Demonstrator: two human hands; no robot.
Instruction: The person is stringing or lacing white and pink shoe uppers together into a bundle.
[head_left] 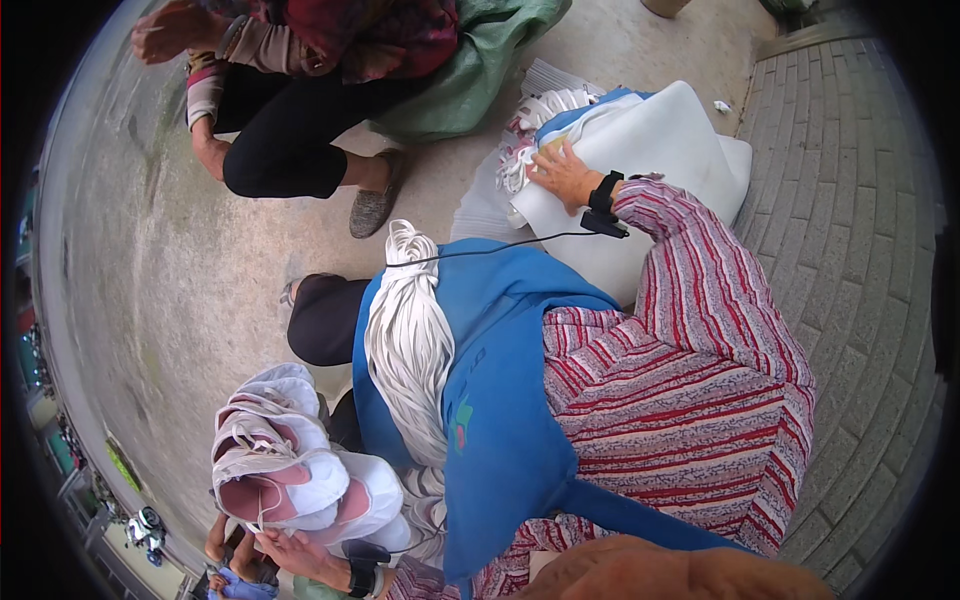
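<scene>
My left hand (298,556), at the lower left, holds a stack of white canvas shoes (290,455) with pink insoles, its fingers at the edge of the lowest ones. A thin string hangs from one shoe. My right hand (565,175) is stretched out at the upper middle, fingers apart, resting on the edge of a white sheet-like bundle (665,140). Beside its fingertips lie white laces (513,165) with pink bits. A long hank of white laces (408,345) drapes over the blue apron (510,400) on my lap.
A person (300,110) in black trousers sits at the upper left by a green sack (450,90). Concrete floor (180,260) spreads leftward; a brick wall or paving (840,180) runs along the right. A black cable (500,248) crosses from my right wrist over the laces. Other people (240,565) show at the lower left.
</scene>
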